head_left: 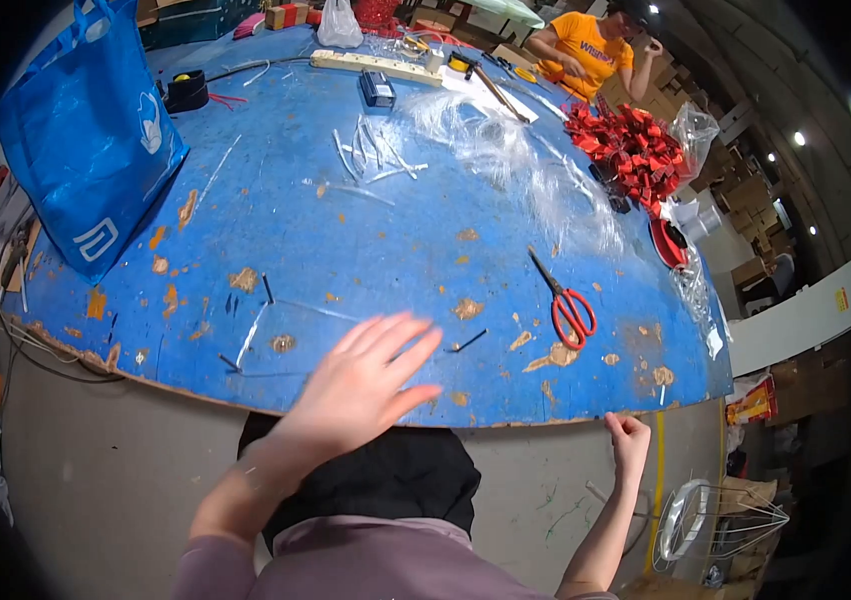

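1. Left hand (354, 388): held over the near edge of the worn blue wooden bench (396, 240), blurred. Fingers spread wide; nothing seen gripped.
2. Right hand (631, 436): set at the bench's near edge, about 4 o'clock from bench middle. Fingers curled together; whether anything small is pinched can't be told.
3. Short thin black stick (472, 341): laid on the bench at 2 o'clock from left hand, near it, apart from the fingers.
4. Thin white strip (253, 336): laid at 10 o'clock from left hand. Short black pieces (268, 288) seen at its two ends; whether joined can't be told.
5. Scissors with red looped handles and dark blades (558, 290): laid at 11 o'clock from right hand, blades pointed away; not touched.
6. From bench middle: loose white strips (383, 150) scattered toward 12 o'clock; tangled clear plastic strands (536, 170) spread at 1; heap of shiny red ribbon (626, 145) piled at 2; large blue carrier bag (76, 150) stood at 10.
7. Far side, 12 o'clock: long cream power strip (376, 68), with small dark box (378, 90) placed just beside it.
8. Co-worker in orange shirt (591, 45): seen beyond the bench, 1 o'clock.
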The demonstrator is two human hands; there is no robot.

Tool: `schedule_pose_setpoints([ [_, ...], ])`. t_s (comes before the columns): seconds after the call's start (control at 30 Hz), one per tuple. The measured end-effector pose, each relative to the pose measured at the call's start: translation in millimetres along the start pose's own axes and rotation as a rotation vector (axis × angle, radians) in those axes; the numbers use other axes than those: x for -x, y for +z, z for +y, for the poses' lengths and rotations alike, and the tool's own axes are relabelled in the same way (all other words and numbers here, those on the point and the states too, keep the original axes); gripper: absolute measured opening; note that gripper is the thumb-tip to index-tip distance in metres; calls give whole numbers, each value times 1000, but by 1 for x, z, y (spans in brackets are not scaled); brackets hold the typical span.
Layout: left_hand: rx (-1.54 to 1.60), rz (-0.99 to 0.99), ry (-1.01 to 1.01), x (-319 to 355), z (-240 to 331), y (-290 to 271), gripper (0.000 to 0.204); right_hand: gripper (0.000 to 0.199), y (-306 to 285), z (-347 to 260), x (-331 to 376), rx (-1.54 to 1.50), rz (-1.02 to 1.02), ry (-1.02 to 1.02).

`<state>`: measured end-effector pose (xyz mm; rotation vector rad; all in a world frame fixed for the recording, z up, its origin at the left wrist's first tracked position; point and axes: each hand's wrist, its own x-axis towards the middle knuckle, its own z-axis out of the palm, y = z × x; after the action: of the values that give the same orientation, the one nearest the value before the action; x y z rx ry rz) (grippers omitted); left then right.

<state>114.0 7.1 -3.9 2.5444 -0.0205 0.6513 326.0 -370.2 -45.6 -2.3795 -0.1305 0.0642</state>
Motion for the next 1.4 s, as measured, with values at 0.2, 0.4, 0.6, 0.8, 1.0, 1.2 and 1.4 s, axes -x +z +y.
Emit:
schedule_pose_setpoints([
  [0.2,-123,3,-56,-36,3,103,77,21,-26,36,9,110,143,-67],
  [0.4,-258,-70,-38,-25,-3,125,78,25,-20,54,40,-19,55,75],
  [0.6,-284,-102,-65,-10,0,115,79,25,-23,90,106,-82,87,92],
  [0.8,-101,276,-10,-21,44,99,50,23,-57,110,157,-99,129,120],
  [1.0,719,15,418,-9,207,208,49,14,-77,94,173,-81,-145,-37],
  [1.2,1378,-1142,-124,38,237,233,37,6,-73,41,176,-150,-322,-222],
  [1.4,1651,-1322,-527,47,142,131,22,7,-75,41,150,-148,-520,-266],
])
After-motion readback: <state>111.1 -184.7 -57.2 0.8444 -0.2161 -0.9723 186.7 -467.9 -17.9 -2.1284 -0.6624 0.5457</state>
